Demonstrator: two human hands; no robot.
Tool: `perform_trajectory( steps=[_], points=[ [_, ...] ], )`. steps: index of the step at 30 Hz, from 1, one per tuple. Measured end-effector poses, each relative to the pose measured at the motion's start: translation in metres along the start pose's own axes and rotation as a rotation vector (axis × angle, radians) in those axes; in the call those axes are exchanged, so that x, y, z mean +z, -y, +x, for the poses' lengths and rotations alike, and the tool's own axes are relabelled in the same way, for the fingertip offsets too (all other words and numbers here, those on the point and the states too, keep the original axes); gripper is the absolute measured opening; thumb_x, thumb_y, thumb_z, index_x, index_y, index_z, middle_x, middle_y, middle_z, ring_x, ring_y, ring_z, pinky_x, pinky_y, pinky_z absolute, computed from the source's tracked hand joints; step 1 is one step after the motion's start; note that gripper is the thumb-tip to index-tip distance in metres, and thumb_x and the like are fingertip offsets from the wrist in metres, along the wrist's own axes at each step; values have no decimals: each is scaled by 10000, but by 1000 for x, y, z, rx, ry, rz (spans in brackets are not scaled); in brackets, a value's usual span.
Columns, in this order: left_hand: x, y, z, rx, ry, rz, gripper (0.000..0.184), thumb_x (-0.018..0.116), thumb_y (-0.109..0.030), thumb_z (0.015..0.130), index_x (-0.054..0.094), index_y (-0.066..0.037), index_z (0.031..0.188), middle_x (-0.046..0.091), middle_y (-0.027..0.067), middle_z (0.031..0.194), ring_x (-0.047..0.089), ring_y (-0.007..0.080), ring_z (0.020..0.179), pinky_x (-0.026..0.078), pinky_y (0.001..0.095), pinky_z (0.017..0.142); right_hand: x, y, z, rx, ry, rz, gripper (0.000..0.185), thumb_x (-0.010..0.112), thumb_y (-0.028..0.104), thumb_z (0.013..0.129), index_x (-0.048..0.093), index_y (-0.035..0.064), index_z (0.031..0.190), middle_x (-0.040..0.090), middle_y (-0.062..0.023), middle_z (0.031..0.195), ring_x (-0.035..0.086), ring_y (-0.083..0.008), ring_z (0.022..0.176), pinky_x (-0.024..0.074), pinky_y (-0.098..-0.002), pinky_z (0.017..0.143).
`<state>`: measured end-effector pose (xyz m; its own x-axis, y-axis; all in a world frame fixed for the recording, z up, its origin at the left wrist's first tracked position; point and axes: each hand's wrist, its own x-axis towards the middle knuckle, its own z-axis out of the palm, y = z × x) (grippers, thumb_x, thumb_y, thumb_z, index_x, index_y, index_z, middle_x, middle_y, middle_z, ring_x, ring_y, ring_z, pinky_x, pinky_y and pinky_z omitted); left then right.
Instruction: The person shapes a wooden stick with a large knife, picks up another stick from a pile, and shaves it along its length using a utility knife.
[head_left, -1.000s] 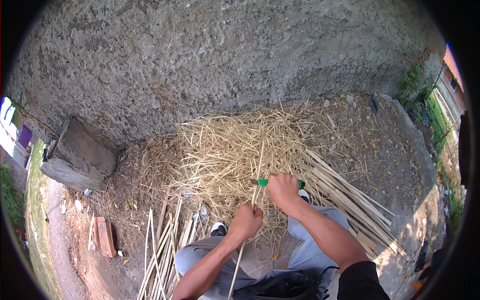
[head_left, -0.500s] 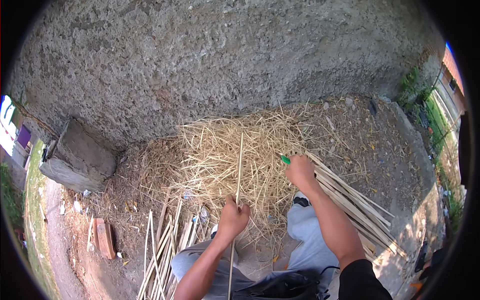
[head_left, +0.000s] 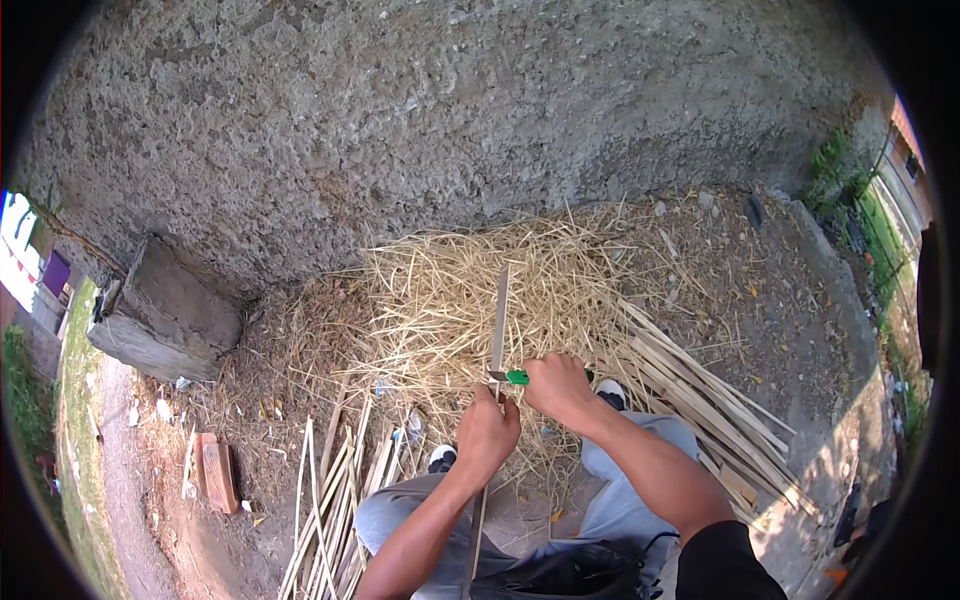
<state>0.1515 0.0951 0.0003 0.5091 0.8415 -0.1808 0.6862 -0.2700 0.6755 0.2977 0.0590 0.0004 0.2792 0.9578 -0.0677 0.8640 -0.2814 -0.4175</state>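
Head view: we find the work under way and, in our judgement, well advanced but not complete. The left hand (head_left: 488,436) is closed around a long wooden strip (head_left: 500,318), whose far end stands over a heap of shavings (head_left: 425,335). The right hand (head_left: 560,388) grips a green knife (head_left: 517,377), its blade (head_left: 496,376) set across the strip just beyond the left hand; whether the edge is biting, we cannot tell. The heap, spread near the foot of the wall (head_left: 450,120), we take as evidence of much paring done. One bundle of strips (head_left: 700,400) lies beside the right leg (head_left: 625,480); a looser bundle (head_left: 322,530) lies beside the left leg (head_left: 383,510). Which strips are finished and which await the knife, we cannot establish. The held strip we judge unfinished.
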Motion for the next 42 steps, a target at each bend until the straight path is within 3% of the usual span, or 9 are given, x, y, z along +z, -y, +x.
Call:
perform_trajectory(
  steps=[3,7,10,13,17,24,31,39,42],
  points=[
    [5,6,1,20,-33,-19,229,582,-146,875,515,61,945,634,296,726,647,468,706,510,505,636,5,-4,1,56,-30,90,113,596,74,777,689,12,754,663,-267,771,669,-442,760,520,-516,684],
    [11,17,7,127,73,-225,209,639,-165,875,529,11,853,579,128,608,580,251,545,447,370,518,-4,-17,9,160,-130,226,195,622,196,868,653,4,846,629,-185,635,646,-324,580,497,-442,535],
    [5,11,5,83,249,-420,214,652,-168,889,523,-29,791,510,17,577,464,103,508,364,290,465,-21,-24,18,544,150,1414,347,590,407,961,473,93,1054,370,51,589,314,-33,444,263,-217,389],
    [3,10,4,21,357,-557,218,648,-162,905,514,-56,769,475,-30,576,402,48,511,312,255,448,-46,-24,8,629,300,1662,249,591,342,975,501,117,1036,389,52,596,345,-39,447,271,-216,386],
    [4,7,1,129,264,-556,214,657,-149,902,508,-58,778,480,-29,577,403,49,510,309,252,449,-21,-40,15,360,328,988,294,595,238,973,502,107,1220,416,48,615,377,-49,475,302,-226,408],
    [12,10,2,194,264,-498,222,664,-152,901,501,-44,795,491,-24,584,409,50,510,309,256,448,-30,-30,7,491,253,1520,253,617,284,959,636,55,1063,566,-10,733,431,-51,471,316,-225,403],
    [7,5,1,102,421,-599,216,647,-180,924,507,-69,804,469,-46,578,379,34,489,276,242,427,-19,-29,10,376,60,1289,326,651,339,938,634,29,1038,582,-30,781,403,-45,441,316,-222,391],
    [11,7,2,77,352,-692,287,631,-258,950,512,-83,756,456,-59,574,374,29,483,276,229,423,-40,-18,5,511,59,1429,533,399,501,1017,414,26,1259,558,-76,805,461,-76,491,358,-225,423],
    [13,9,2,121,362,-628,285,627,-251,952,510,-84,753,455,-59,574,376,32,482,281,233,423,-29,-24,9,448,-53,1342,467,407,474,1024,484,42,1184,562,-65,789,448,-94,491,403,-261,444]
  ],
)
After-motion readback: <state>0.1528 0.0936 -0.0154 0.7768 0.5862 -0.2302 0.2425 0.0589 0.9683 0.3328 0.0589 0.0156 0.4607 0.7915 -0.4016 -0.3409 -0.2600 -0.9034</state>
